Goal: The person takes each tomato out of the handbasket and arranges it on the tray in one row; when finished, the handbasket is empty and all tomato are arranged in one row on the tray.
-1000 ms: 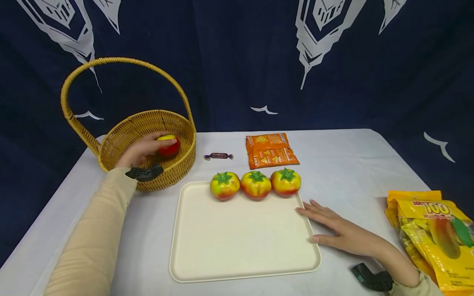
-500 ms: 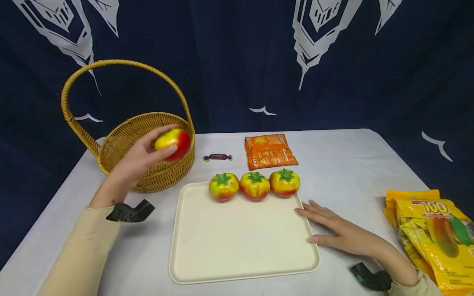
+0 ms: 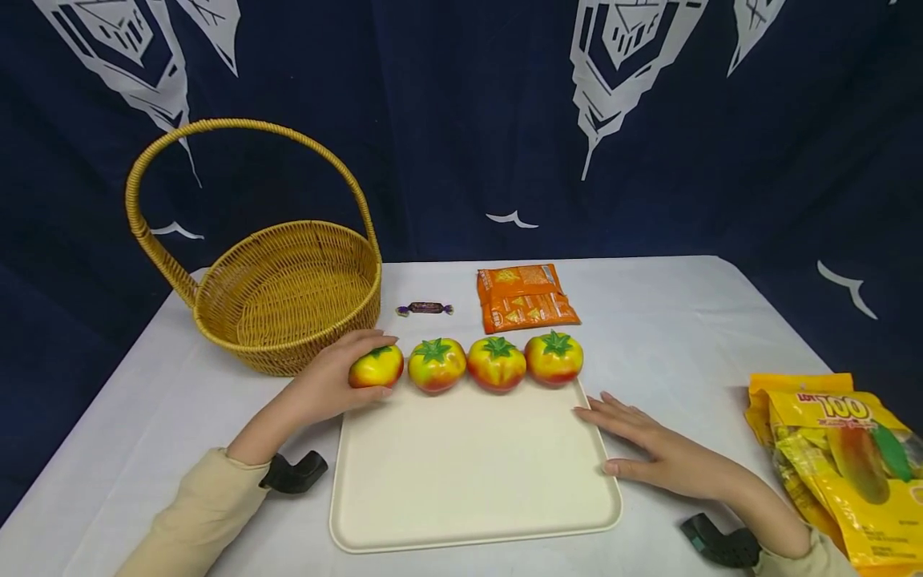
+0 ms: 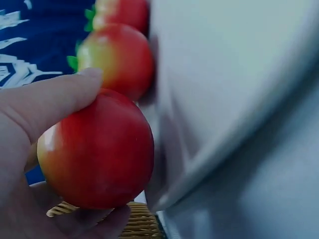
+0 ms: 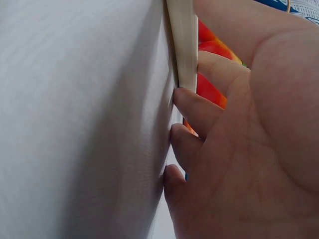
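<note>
In the head view my left hand (image 3: 324, 386) grips a red-and-yellow artificial tomato (image 3: 376, 369) at the far left corner of the cream tray (image 3: 476, 473). Thumb and fingers lie on opposite sides of it, as the left wrist view shows of the same tomato (image 4: 102, 154). Beside it, three like tomatoes (image 3: 497, 365) with green leafy tops stand in a row along the tray's far edge. My right hand (image 3: 659, 449) rests at the tray's right side with fingers extended, fingertips touching the rim (image 5: 185, 45) in the right wrist view.
Behind my left hand stands a wicker basket (image 3: 288, 288) with a tall hoop handle. A small wrapped candy (image 3: 425, 308) and an orange snack packet (image 3: 526, 298) lie beyond the tray. Yellow mango candy bags (image 3: 840, 465) sit at the right edge.
My left hand has lifted the tomato out of the basket and brought it right and nearer, to the left end of the tomato row. My right hand has stayed in place.
</note>
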Available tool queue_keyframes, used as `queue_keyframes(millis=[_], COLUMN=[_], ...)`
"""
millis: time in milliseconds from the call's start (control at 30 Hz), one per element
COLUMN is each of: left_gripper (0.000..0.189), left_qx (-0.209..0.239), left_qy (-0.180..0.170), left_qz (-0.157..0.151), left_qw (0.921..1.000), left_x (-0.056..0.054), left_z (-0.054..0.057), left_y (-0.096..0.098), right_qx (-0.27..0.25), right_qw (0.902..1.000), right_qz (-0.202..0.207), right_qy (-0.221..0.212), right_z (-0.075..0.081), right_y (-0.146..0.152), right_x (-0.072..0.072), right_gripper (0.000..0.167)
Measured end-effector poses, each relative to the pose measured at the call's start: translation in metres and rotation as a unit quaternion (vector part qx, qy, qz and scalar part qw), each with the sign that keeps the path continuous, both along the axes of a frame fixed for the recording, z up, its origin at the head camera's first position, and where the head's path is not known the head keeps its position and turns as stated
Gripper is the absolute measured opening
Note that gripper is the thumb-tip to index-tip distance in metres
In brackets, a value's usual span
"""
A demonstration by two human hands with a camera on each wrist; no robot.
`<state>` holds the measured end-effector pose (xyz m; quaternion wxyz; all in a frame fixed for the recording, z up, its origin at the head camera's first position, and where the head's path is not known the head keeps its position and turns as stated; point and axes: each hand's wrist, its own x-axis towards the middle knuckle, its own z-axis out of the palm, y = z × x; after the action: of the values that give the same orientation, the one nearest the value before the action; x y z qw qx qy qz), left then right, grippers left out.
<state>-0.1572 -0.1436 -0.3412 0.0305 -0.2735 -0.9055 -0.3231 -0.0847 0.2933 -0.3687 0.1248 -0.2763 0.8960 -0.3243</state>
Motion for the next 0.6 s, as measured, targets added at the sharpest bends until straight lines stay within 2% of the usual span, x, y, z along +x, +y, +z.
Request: queue_keyframes(millis=[100,367,600], left_gripper=[0.072,0.086,0.095], left_qx=[-0.014,-0.005,-0.013], left_qy=[0.012,-0.001,-0.010], left_qz=[-0.002,-0.005,0.006], left_qw=[0.9998,1.0000,0.9999], left_x=[-0.0001,0.0019,0.0050], left_z=[-0.0044,-0.0088,-0.0038], left_y=[0.0022,0.0050,-0.0035], right_qx=[0.002,0.001,0.003], right_qw=[1.0000,0.9998,1.0000], right_qz=[-0.002,-0.011,-0.001], right_qy=[0.001,-0.016,-0.004], right_z=[-0.0003,0.0004,-0.0002], right_y=[0.0004,0.0003,-0.0005], right_x=[-0.0003,-0.0003,-0.0034], right_gripper=[0.061,0.061,0.061])
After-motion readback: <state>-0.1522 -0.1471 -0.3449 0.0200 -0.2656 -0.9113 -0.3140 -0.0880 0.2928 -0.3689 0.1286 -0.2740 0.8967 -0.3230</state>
